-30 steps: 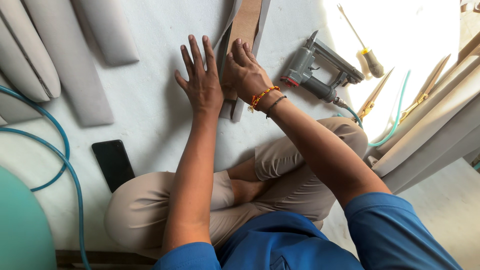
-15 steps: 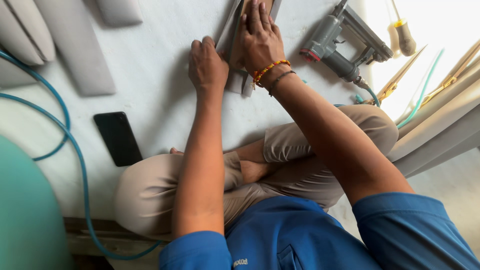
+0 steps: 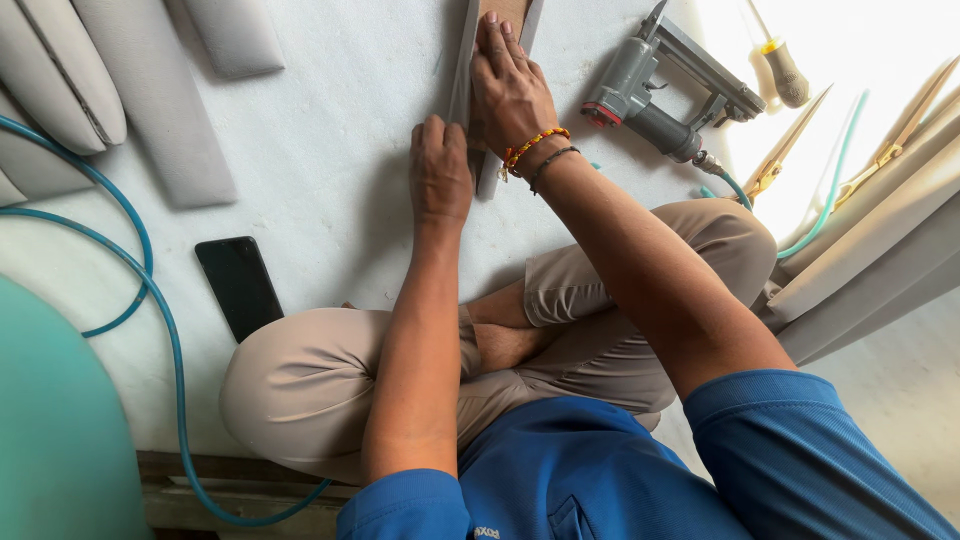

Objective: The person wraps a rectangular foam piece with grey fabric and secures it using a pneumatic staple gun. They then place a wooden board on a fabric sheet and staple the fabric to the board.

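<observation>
A narrow board (image 3: 497, 12) wrapped in grey fabric (image 3: 460, 70) lies on the white worktop (image 3: 340, 130) ahead of the crossed legs. The right hand (image 3: 508, 85) lies flat and open on it, seemingly pinning it down, while the left hand (image 3: 440, 170) curls against the fabric edge, apparently pulling it taut. A staple gun (image 3: 650, 85) rests just right, a phone (image 3: 238, 285) lies well left

Left of the left hand's fingers (image 3: 432, 135) pale work surface (image 3: 330, 140) lies open up to the grey padded fabric strips (image 3: 150, 110), while just right of the right hand's fingers (image 3: 500, 45) the grey pneumatic staple gun (image 3: 650, 85) blocks passage.
</observation>
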